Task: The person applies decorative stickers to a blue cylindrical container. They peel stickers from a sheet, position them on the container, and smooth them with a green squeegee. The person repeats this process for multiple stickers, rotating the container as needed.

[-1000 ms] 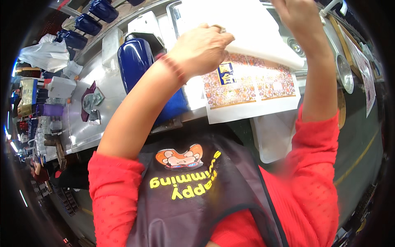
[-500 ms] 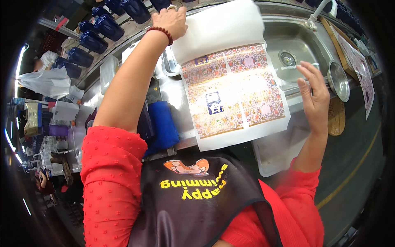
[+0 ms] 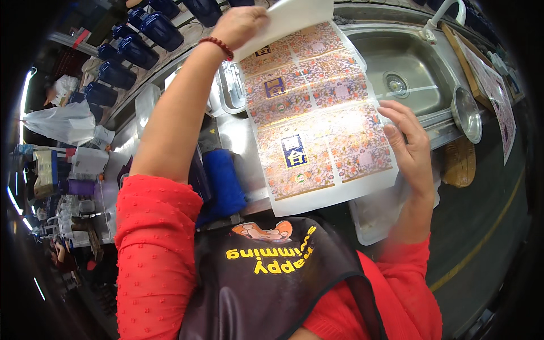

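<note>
So the left hand (image 3: 245, 24) is up at about 12 o'clock, fingers pinched shut on the top edge of a big printed label sheet (image 3: 317, 113), with a red bead bracelet (image 3: 216, 46) on that wrist. The right hand (image 3: 409, 144) is over at 3 o'clock, fingers spread and fairly flat against the sheet's right edge, thumb side tucked behind it as far as I can tell, so it's steadying the paper more than clamping it. The sheet hangs between the two hands, dead center of the view, held up over the counter and slanting down toward the person's chest. It's glossy white stock printed with a grid of busy orange and red patterned panels, a couple of them with a small dark blue square in the middle, and there's a plain white margin along the bottom and a blank white flap curling over at the top. Behind it at 1 o'clock is a stainless steel sink (image 3: 405, 68) with a white faucet (image 3: 445, 14). A round metal bowl (image 3: 467, 113) sits at 3 o'clock by the sink's edge. Dark blue jugs (image 3: 153, 31) line up at 10 to 11 o'clock.
</note>
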A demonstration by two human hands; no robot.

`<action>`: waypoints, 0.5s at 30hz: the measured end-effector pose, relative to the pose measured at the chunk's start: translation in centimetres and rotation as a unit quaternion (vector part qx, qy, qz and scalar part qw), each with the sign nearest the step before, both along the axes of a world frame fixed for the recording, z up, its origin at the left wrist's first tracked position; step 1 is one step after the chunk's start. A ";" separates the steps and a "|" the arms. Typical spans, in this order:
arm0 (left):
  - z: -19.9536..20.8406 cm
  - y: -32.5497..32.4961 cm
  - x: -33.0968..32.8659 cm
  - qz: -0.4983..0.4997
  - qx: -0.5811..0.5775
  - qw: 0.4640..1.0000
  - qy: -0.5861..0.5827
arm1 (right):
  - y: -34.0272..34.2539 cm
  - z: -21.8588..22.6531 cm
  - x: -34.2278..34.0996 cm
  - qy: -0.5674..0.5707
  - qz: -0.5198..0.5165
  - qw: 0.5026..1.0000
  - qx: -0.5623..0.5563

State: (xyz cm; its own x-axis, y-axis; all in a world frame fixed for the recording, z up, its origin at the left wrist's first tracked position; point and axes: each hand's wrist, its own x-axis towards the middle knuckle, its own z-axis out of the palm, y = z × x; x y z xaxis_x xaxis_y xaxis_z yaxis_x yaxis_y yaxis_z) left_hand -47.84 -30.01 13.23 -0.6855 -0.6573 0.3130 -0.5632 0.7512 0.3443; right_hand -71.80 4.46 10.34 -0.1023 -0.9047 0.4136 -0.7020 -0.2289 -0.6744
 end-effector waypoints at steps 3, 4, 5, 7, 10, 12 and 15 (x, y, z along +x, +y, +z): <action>2.7 0.0 2.2 -0.019 -0.095 0.995 0.032 | -1.8 -0.3 1.7 -0.148 0.062 0.986 0.043; 3.3 0.7 2.4 -0.014 -0.100 0.993 0.056 | -2.7 -0.4 2.6 -0.216 0.079 0.972 0.058; 3.7 1.7 2.3 -0.010 -0.103 0.991 0.081 | -3.7 -0.4 3.5 -0.279 0.099 0.953 0.071; 4.5 4.6 1.4 -0.042 -0.147 0.980 0.128 | -5.4 -0.4 5.4 -0.390 0.129 0.909 0.073; 5.8 10.7 -0.9 0.005 -0.227 0.974 -0.016 | -6.3 0.0 7.0 -0.514 0.110 0.851 0.025; 6.0 15.4 -3.5 -0.116 -0.319 0.940 0.034 | -5.2 0.2 7.3 -0.555 0.079 0.824 -0.081; 5.4 22.3 -6.6 -0.285 -0.299 0.909 0.047 | -0.6 0.2 5.9 -0.503 0.021 0.844 -0.184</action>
State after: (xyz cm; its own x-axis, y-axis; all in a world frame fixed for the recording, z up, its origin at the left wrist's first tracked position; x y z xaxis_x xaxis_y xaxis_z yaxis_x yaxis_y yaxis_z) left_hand -54.47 -7.74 18.64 -0.8131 0.1041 0.5728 -0.0123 0.9806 -0.1956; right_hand -65.88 3.84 10.55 -0.5401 -0.7453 0.3909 0.1980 -0.5640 -0.8017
